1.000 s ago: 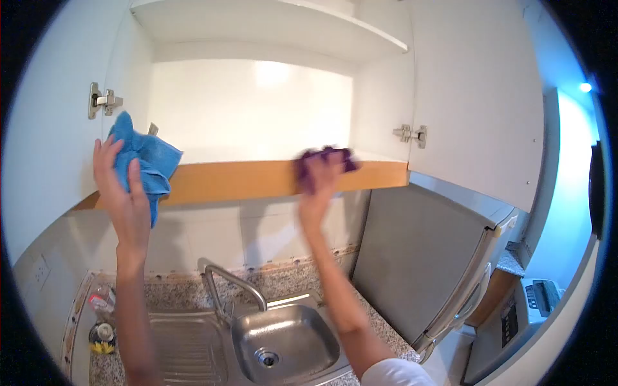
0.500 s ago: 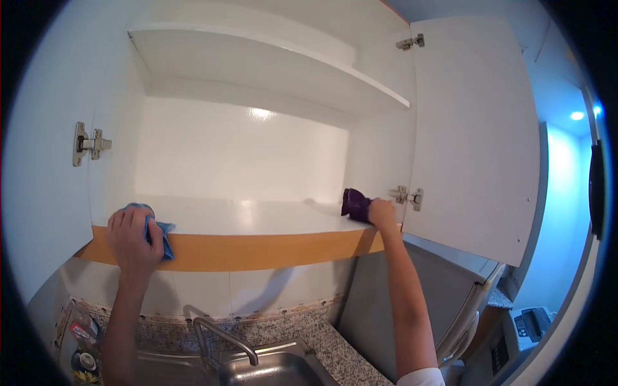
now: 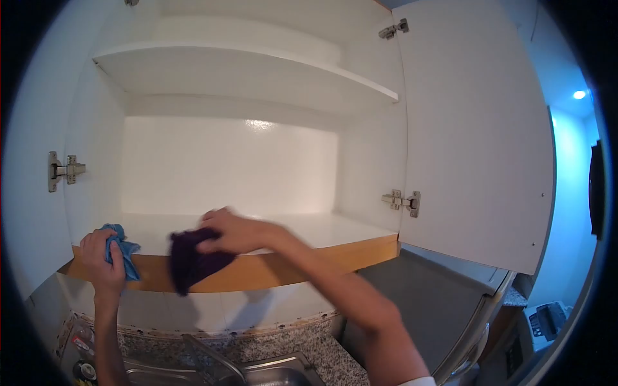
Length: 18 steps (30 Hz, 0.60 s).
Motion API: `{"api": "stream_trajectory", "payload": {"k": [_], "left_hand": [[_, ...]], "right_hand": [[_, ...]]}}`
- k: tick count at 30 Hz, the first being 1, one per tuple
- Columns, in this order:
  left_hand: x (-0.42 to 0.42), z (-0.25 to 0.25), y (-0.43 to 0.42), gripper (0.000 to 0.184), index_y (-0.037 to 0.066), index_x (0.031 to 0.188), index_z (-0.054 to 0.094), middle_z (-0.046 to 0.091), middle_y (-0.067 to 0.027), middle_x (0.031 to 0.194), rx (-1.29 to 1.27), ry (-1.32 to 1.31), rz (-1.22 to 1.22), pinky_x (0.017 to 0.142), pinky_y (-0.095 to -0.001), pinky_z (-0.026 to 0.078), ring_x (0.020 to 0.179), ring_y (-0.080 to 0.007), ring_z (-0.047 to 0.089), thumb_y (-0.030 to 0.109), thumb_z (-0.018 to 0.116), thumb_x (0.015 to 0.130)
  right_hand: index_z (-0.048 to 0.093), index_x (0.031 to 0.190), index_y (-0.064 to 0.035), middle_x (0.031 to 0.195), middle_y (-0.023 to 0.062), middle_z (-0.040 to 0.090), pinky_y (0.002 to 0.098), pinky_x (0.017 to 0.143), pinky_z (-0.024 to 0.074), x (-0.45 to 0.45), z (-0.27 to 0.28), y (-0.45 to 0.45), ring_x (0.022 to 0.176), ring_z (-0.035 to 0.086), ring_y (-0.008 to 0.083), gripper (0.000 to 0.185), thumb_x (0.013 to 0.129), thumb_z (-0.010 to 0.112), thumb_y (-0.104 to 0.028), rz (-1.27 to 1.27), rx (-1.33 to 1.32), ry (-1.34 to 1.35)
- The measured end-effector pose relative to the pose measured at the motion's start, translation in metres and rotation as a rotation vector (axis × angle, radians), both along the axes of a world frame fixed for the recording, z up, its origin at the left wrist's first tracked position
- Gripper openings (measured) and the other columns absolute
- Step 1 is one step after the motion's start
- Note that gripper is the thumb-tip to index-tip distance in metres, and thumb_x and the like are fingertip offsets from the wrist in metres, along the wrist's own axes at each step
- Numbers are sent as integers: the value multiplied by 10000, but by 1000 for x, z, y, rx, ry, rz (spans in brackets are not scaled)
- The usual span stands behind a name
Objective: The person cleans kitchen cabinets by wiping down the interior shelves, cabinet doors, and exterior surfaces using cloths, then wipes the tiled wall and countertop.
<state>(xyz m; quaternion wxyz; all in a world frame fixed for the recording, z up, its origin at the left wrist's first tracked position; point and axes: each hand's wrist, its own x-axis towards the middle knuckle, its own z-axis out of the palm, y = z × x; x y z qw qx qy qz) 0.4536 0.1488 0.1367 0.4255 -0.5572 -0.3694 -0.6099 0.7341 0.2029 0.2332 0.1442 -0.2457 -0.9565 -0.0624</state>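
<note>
My left hand [image 3: 103, 257] is wrapped round a blue cloth [image 3: 125, 254] at the left end of the cabinet's wooden front edge [image 3: 322, 260]. To its right, my right hand [image 3: 233, 233] grips a dark purple cloth [image 3: 193, 260], which hangs over that same edge. My right arm reaches across from the lower right, and the hand is above the front of the white cabinet floor [image 3: 302, 231]. Part of the blue cloth is hidden by my left fingers.
The cabinet's left door [image 3: 32, 161] and right door [image 3: 470, 141] stand open, with a white shelf [image 3: 257, 67] above. Below are a faucet [image 3: 215, 357], a sink [image 3: 277, 373] and a granite counter [image 3: 322, 341]. A grey refrigerator [image 3: 418, 309] stands lower right.
My right hand has swept the purple cloth from the cabinet's right end toward the left. My left hand, still holding the blue cloth, appears slightly lower and farther left as the view shifts.
</note>
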Motion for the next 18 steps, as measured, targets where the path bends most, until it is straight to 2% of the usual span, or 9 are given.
{"api": "stream_trajectory", "payload": {"k": [3,4,6,9,12,14,15,16,18], "left_hand": [[0,-3,2,160,-2,910,545,556,-140,848,4,0,24,794,-393,371,821,-317,510,77,486,784],[1,-3,3,184,-5,944,542,559,-144,877,22,-26,52,802,-392,371,837,-318,508,82,478,794],[1,-5,4,209,-8,978,539,561,-148,906,41,-54,77,810,-392,371,853,-320,506,86,471,804],[-5,-10,10,239,-13,1024,529,561,-150,962,31,-72,78,822,-388,370,897,-317,499,97,461,823],[-8,-10,12,233,-18,1018,529,561,-144,975,17,-73,51,830,-376,363,912,-307,497,106,458,834],[-9,-12,11,230,-19,1017,527,559,-146,973,9,-78,68,834,-366,357,927,-305,493,108,459,837],[-9,-12,12,230,-19,1017,527,559,-146,973,5,-83,64,834,-366,357,927,-305,493,108,459,837],[-9,-12,12,228,-19,1016,526,559,-147,971,26,-72,90,835,-362,354,927,-305,495,106,456,838],[-10,-13,12,226,-20,1015,526,558,-148,970,47,-72,113,836,-358,352,926,-305,496,104,453,840]], "right_hand": [[694,947,-119,762,188,621,432,912,378,121,-4,51,938,501,352,329,774,596,-381,-405,263,16],[691,977,-143,806,167,638,443,849,430,154,6,42,958,507,342,298,773,596,-340,-612,297,-13],[673,980,-118,982,206,583,442,817,469,204,24,23,987,524,340,235,795,596,-241,-626,274,413],[607,1094,-99,1014,183,470,423,793,462,235,58,-6,909,520,358,301,799,547,-93,-784,990,736],[516,1210,-44,1129,174,468,402,873,427,269,82,-5,1009,493,334,391,821,487,-69,-748,1309,655],[415,1292,14,1296,149,418,414,994,329,293,74,21,1174,411,285,444,874,412,-134,-1296,1554,63],[368,1333,12,1412,113,323,427,1067,211,299,55,40,1281,307,240,477,905,345,-197,-1560,1388,-270],[333,1357,0,1426,105,314,443,1077,184,303,35,62,1305,284,250,488,919,314,-214,-1546,1208,-343],[563,1182,-24,1274,98,517,463,1046,247,269,22,58,1221,423,281,394,898,391,-236,-1439,567,-477]]}}
